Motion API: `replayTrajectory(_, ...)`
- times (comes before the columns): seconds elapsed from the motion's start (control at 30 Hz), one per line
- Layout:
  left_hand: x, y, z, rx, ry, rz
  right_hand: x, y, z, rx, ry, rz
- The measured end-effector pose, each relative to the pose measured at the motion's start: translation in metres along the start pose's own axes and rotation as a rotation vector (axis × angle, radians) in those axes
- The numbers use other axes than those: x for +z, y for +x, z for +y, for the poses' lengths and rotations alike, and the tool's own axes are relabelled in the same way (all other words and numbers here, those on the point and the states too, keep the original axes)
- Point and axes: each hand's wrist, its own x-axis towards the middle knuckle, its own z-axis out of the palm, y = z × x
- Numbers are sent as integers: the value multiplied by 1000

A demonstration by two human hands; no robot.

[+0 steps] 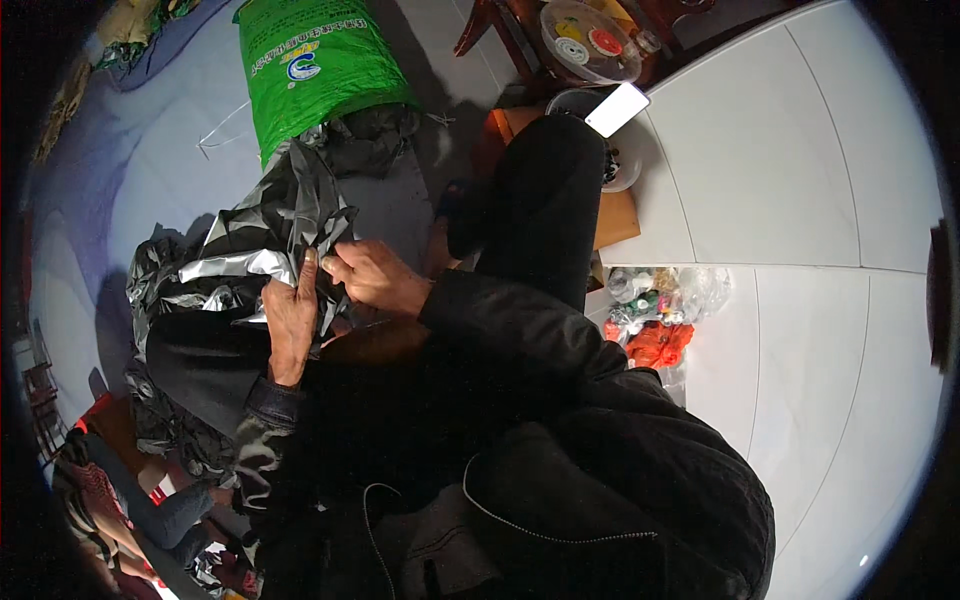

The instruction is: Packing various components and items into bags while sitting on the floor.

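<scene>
Both my left hand (290, 322) and right hand (372, 275) pinch the crumpled black-and-silver plastic sheet (262, 250) bunched at nine o'clock of my knee, and I judge the slick film could slip free or tear if I tug unevenly.

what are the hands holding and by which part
Both hands grip the crumpled black plastic sheeting: the left hand and the right hand pinch a bunched fold near its middle.
</scene>
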Motion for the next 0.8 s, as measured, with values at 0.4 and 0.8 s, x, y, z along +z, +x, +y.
replayTrajectory(0.4,4,-2,-2,80,42,1,-24,-1,-34,354,304,-152)
replayTrajectory(0.8,7,-4,-6,139,31,35,-22,1,-24,613,673,-237)
